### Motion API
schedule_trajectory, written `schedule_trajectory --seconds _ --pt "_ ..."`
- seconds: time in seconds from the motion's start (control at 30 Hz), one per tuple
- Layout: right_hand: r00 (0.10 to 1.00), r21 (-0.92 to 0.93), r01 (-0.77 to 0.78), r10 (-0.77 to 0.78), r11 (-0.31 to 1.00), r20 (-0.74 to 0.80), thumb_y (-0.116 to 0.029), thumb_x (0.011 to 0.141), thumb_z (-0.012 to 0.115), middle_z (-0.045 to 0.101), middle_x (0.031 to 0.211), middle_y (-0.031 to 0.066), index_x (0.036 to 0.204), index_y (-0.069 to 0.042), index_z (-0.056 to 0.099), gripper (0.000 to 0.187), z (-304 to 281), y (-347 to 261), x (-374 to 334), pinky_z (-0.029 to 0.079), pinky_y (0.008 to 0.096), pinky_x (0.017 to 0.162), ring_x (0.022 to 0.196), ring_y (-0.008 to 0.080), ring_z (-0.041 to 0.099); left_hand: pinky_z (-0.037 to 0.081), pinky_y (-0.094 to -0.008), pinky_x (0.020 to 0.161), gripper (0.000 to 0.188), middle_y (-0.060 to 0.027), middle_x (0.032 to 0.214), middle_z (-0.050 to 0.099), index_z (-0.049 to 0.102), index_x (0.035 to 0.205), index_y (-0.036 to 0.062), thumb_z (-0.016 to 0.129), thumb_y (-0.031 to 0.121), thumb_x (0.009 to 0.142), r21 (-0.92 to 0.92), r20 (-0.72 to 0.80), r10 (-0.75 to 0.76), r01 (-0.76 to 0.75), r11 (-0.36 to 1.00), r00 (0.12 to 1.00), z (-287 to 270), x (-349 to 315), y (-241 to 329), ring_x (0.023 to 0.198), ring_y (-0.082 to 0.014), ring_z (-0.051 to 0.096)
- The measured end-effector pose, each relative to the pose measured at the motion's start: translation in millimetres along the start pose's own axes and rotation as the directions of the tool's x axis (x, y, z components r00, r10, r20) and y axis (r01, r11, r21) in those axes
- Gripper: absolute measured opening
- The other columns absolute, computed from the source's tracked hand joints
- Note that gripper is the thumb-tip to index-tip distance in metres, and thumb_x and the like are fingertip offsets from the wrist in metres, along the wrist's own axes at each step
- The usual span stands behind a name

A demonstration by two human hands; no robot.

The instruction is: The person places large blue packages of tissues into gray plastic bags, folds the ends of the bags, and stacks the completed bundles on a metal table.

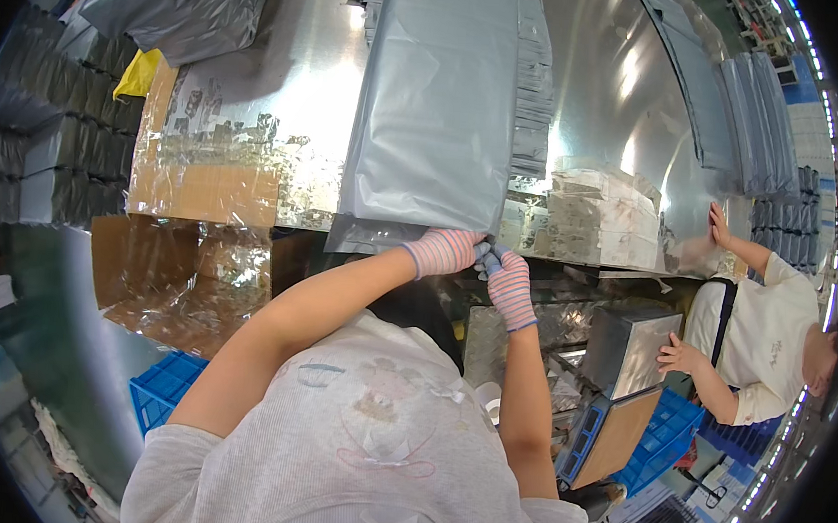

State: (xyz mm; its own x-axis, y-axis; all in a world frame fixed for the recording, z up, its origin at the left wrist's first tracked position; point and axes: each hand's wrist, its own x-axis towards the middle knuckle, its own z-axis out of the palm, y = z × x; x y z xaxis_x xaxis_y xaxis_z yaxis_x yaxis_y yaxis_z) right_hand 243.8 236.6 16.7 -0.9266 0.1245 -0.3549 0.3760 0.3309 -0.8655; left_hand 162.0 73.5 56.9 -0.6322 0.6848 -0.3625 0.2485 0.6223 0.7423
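Note:
A long grey plastic bag (439, 117) lies flat on the metal table, its open-looking near end hanging over the front edge. At that end's right corner, my left hand (444, 252), in a pink-striped glove, has its fingers closed on the bag's edge. Right beside it is my right hand (509, 279), gloved alike with grey-blue fingertips, its fingers pinched at the same corner. The two hands nearly touch, and the fingertips partly hide each other. Under the bag's right side shows a stack of folded grey bags (535, 95).
More grey bags (184, 2) are heaped at the far left. An open cardboard box (185, 279) hangs below the table's left front, above a blue crate (165, 385). At right, another person (764, 334) has one hand on the table and one on a metal box (631, 349).

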Motion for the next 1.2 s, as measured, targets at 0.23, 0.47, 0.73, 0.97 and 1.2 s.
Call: schedule_trajectory --seconds 0.23,0.47,0.73,0.97,1.2 --pt "0.998 -0.007 0.059 -0.059 0.998 -0.019 -0.002 0.082 0.051 0.062 0.075 0.0138 0.099 0.001 0.06 0.019 -8 20 2 0.046 0.0305 0.059 0.064 0.0202 0.058 0.046 -0.0297 0.076 0.022 -0.008 0.092 0.062 0.057 0.1 0.0015 0.06 0.014 0.082 -0.716 -0.096 0.128 -0.158 0.68 0.987 -9 -35 -7 0.082 -0.0172 0.058" --pt "0.978 0.279 -0.206 0.188 0.938 0.088 -0.001 0.086 0.049 0.063 0.074 0.0089 0.101 -0.001 0.06 0.018 -18 5 -6 0.046 0.0227 0.049 0.058 0.0107 0.058 0.043 -0.0266 0.072 0.01 -0.0016 0.08 0.056 0.057 0.089 0.002 0.058 0.009 0.082 -0.557 -0.327 -0.31 0.083 0.826 0.893 -58 -165 -84 0.077 -0.0115 0.051" --pt "0.999 -0.006 -0.047 0.047 0.999 0.026 -0.014 0.08 0.06 0.063 0.091 0.0188 0.108 0.003 0.056 0.033 -36 -15 6 0.047 0.0309 0.077 0.082 0.0235 0.061 0.045 -0.0404 0.084 0.055 -0.0225 0.112 0.056 0.048 0.118 0.0 0.062 0.033 0.076 -0.222 -0.557 -0.823 0.935 0.275 0.11 -104 -325 -176 0.102 -0.0341 0.055" --pt "0.97 -0.195 -0.202 0.224 0.96 0.096 -0.021 0.082 0.058 0.06 0.073 0.0071 0.091 0.003 0.056 0.026 -27 10 36 0.044 0.0296 0.056 0.062 0.0184 0.055 0.032 -0.0405 0.101 0.096 -0.0299 0.134 0.031 0.025 0.135 0.0009 0.073 0.044 0.064 -0.056 -0.705 -0.295 0.364 0.93 0.645 -116 -122 -77 0.124 -0.0386 0.035" --pt "0.917 0.479 -0.397 0.315 0.783 0.244 -0.018 0.085 0.055 0.062 0.078 0.0099 0.092 -0.002 0.059 0.017 -29 45 34 0.053 0.0342 0.055 0.061 0.0201 0.061 0.026 -0.0457 0.104 0.094 -0.0197 0.14 0.023 0.028 0.135 0.0109 0.076 0.038 0.06 0.327 -0.55 -0.118 0.343 0.881 0.827 -123 -57 -29 0.127 -0.0384 0.027"
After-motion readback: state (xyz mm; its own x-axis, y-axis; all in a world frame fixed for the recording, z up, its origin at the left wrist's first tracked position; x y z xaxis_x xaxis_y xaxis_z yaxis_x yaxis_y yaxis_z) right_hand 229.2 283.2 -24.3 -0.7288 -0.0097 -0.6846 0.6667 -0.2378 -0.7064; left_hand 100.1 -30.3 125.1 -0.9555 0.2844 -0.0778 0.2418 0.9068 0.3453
